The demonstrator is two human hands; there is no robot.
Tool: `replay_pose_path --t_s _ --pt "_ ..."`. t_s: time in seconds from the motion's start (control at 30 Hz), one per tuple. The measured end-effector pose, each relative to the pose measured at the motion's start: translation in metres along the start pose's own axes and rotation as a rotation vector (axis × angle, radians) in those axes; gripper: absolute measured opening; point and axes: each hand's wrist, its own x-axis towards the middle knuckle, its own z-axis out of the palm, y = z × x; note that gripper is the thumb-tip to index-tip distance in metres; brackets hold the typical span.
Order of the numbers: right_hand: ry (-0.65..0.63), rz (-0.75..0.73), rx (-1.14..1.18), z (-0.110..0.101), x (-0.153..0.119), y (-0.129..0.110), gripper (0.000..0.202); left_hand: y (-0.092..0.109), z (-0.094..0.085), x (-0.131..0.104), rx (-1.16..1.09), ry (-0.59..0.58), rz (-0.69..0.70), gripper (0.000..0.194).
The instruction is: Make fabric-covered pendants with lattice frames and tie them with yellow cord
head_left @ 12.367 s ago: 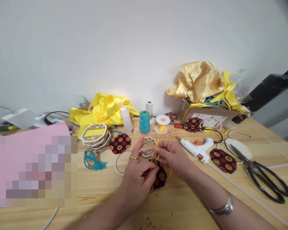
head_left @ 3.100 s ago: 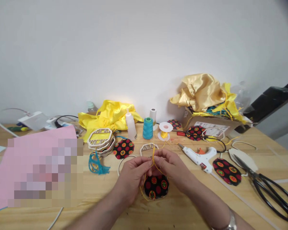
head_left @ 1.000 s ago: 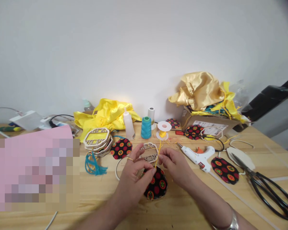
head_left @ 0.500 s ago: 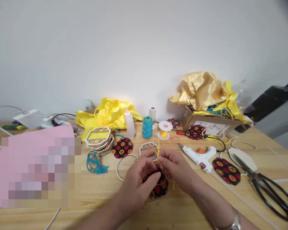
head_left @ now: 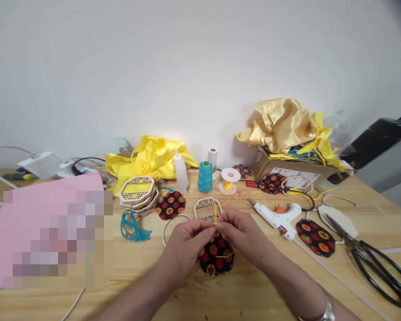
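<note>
Both hands meet at the top edge of a black patterned fabric piece [head_left: 217, 261] near the table's front. My left hand [head_left: 189, 243] pinches a yellow cord [head_left: 216, 214] from the left. From the right, my right hand [head_left: 242, 232] pinches the same cord, its fingertips touching those of the left. One end of the cord rises above the fingers, and another strand crosses the fabric. Just behind the hands lies a wooden lattice frame [head_left: 205, 207]. A pale ring [head_left: 167, 227] is partly covered by my left hand.
Left stand stacked lattice frames [head_left: 137, 189], a blue tassel [head_left: 135, 227] and yellow cloth [head_left: 150, 156]. Behind are a teal thread cone [head_left: 205, 177] and a spool [head_left: 230, 175]. Right are a glue gun [head_left: 277, 216], large black-handled scissors [head_left: 357, 249] and a cardboard box [head_left: 270, 166].
My left hand's fingers have closed from a curved, spread pose into a pinch beside my right fingertips. More of the patterned fabric shows, and the cord's upper end has shifted slightly left and down.
</note>
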Motion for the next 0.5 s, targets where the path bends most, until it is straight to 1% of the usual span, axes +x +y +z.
replay_pose_path --t_s 0.2,0.37,0.5 --pt "0.003 0.002 0.010 0.0003 -0.0004 -0.0008 0.013 -0.0024 -0.0012 0.0017 -0.089 -0.049 -0.021 0.018" --pt "-0.019 0.021 0.033 0.0002 -0.0008 -0.0007 0.013 -0.0073 -0.0034 0.0026 -0.125 -0.074 -0.029 0.017" --pt "-0.028 0.028 0.050 -0.0001 -0.0001 0.0011 0.012 -0.0068 -0.0029 0.0035 -0.132 -0.073 -0.027 0.016"
